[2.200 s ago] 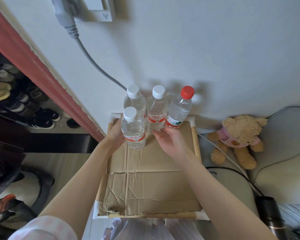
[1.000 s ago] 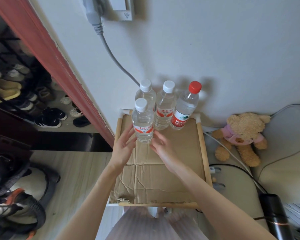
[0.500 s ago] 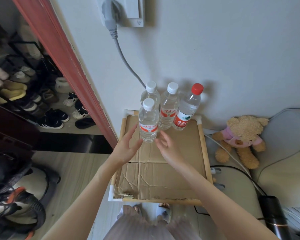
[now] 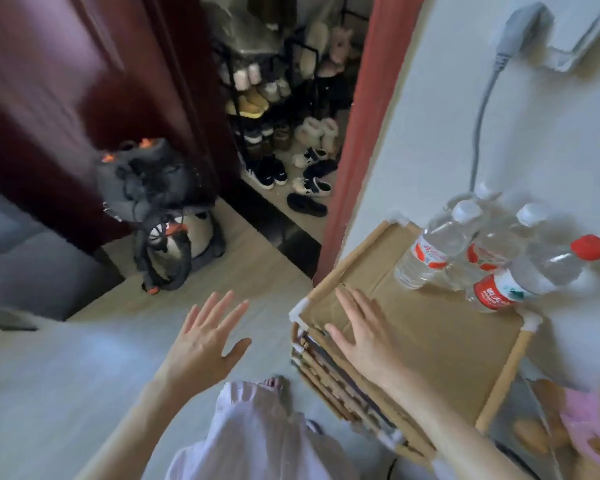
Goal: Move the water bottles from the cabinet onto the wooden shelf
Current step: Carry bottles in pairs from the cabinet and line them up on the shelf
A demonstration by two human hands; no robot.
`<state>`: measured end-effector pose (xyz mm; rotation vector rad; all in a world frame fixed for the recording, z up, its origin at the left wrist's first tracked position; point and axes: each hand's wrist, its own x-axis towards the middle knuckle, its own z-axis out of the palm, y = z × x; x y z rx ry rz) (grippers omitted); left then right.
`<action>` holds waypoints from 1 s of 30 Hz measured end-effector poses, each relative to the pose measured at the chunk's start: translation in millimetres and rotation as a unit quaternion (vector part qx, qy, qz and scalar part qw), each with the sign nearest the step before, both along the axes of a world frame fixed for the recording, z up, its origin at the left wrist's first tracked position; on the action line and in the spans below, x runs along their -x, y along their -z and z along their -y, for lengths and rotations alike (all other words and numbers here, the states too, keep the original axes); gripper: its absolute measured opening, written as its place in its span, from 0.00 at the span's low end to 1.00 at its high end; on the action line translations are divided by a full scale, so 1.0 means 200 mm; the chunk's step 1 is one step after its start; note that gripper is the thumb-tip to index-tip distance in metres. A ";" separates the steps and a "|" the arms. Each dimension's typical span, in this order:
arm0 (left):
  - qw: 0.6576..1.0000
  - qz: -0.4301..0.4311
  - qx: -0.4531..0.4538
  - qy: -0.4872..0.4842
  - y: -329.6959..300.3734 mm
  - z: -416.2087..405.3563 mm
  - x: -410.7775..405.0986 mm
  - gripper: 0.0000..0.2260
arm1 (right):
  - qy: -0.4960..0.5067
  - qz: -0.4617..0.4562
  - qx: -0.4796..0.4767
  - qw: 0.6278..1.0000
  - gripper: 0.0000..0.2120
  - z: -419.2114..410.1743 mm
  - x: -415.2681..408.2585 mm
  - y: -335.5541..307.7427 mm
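Cardboard-topped wooden shelf is occupied at its far end by four water bottles. Left hand and right hand are held empty, fingers spread.

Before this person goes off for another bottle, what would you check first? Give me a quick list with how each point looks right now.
1. Both hands free: ok. The left hand and right hand are open and hold nothing.
2. Bottles upright on the wooden shelf: ok. The red-capped bottle and the white-capped bottles stand together by the wall.
3. Room for more: ok. Bare cardboard sheet lies in front of them.
4. Bottle count: cannot tell. The picture is blurred and the bottles overlap.
5. Floor path: not ok. A grey bag lies on the floor near the doorway.
6. Cabinet contents: cannot tell. No cabinet bottles are in view.
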<state>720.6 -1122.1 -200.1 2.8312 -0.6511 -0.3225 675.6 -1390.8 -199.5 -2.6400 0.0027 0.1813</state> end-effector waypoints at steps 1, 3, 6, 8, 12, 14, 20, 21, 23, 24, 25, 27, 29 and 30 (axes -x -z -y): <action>0.999 0.006 -0.009 -0.033 -0.01 -0.11 0.08 0.32 | -0.037 0.006 -0.001 0.999 0.37 -0.05 -0.02 -0.02; 0.994 0.003 -0.008 -0.109 -0.06 -0.29 0.25 0.32 | -0.115 0.012 -0.007 0.993 0.36 -0.19 -0.04 -0.06; 0.974 0.022 0.006 -0.227 -0.11 -0.51 0.56 0.30 | -0.230 0.016 -0.009 0.973 0.31 -0.47 -0.04 -0.10; 0.951 0.030 0.032 -0.307 -0.12 -0.62 0.78 0.31 | -0.301 0.031 -0.005 0.953 0.32 -0.72 -0.02 -0.12; 0.866 0.039 0.105 -0.487 -0.09 -0.83 1.26 0.31 | -0.428 0.025 -0.024 0.903 0.37 -1.26 0.15 -0.12; 0.818 0.054 0.123 -0.560 -0.07 -0.93 1.49 0.30 | -0.483 0.029 -0.025 0.875 0.36 -1.54 0.29 -0.12; 0.715 0.069 0.108 -0.687 -0.03 -1.40 2.15 0.29 | -0.623 0.030 -0.032 0.781 0.36 -2.41 0.85 -0.09; 0.705 0.073 0.099 -0.699 -0.03 -1.50 2.26 0.29 | -0.639 0.028 -0.038 0.768 0.35 -2.55 0.96 -0.08; 0.683 0.076 0.081 -0.722 -0.04 -1.69 2.44 0.29 | -0.671 0.023 -0.048 0.739 0.32 -2.82 1.16 -0.08; 0.671 0.077 0.072 -0.734 -0.05 -1.77 2.52 0.29 | -0.688 0.017 -0.052 0.724 0.30 -2.93 1.25 -0.07; 0.660 0.081 0.064 -0.744 -0.06 -1.84 2.60 0.29 | -0.703 0.012 -0.057 0.709 0.29 -3.04 1.33 -0.07; 0.632 0.093 0.056 -0.767 -0.07 -1.95 2.74 0.28 | -0.730 0.013 -0.059 0.681 0.32 -3.23 1.47 -0.07; 0.594 0.096 0.058 -0.796 -0.07 -2.05 2.85 0.28 | -0.756 0.016 -0.053 0.653 0.35 -3.42 1.58 -0.07; 0.576 0.095 0.061 -0.809 -0.06 -2.10 2.90 0.28 | -0.767 0.017 -0.051 0.640 0.36 -3.52 1.62 -0.08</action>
